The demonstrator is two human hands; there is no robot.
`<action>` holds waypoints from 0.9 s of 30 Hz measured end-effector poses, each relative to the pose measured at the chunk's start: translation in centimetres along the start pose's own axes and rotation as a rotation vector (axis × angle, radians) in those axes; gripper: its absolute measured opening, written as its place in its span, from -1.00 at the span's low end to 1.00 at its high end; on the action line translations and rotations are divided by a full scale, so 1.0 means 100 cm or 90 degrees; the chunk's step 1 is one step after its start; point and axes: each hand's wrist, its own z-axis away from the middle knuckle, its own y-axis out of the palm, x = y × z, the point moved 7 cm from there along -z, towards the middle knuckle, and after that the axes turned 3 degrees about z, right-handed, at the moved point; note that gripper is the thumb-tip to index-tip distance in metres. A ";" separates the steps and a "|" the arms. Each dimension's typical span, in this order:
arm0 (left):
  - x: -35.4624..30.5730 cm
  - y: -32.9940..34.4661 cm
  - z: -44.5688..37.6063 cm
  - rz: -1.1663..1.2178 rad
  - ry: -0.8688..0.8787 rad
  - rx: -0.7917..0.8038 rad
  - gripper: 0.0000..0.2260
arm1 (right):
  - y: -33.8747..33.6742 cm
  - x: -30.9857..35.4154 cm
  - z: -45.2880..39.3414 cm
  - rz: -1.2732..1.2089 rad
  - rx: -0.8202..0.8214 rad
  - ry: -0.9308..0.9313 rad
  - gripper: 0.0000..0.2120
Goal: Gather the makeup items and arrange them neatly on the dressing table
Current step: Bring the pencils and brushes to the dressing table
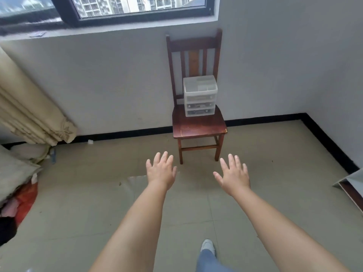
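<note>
Bare hands [196,173], unlabelled drawer organizer [200,96]

Glossy wood chair [199,127], translucent plastic organizer [200,96] — smooth

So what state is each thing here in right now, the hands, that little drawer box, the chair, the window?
Left hand: open, fingers spread, holds nothing.
Right hand: open, fingers spread, holds nothing.
Clear plastic drawer organizer: upright on the chair seat, all three drawers pushed in.
Wooden chair: upright, back to the wall.
Window: looks closed.
Curtain: drawn aside, bunched.
</note>
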 end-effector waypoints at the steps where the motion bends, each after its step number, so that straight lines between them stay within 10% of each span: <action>1: -0.001 -0.003 -0.020 0.004 -0.004 0.005 -0.57 | 0.000 -0.003 -0.021 0.000 0.012 0.005 -0.42; 27: -0.042 0.016 -0.528 0.113 0.032 0.167 -0.59 | -0.014 0.019 -0.526 -0.136 0.167 0.054 -0.49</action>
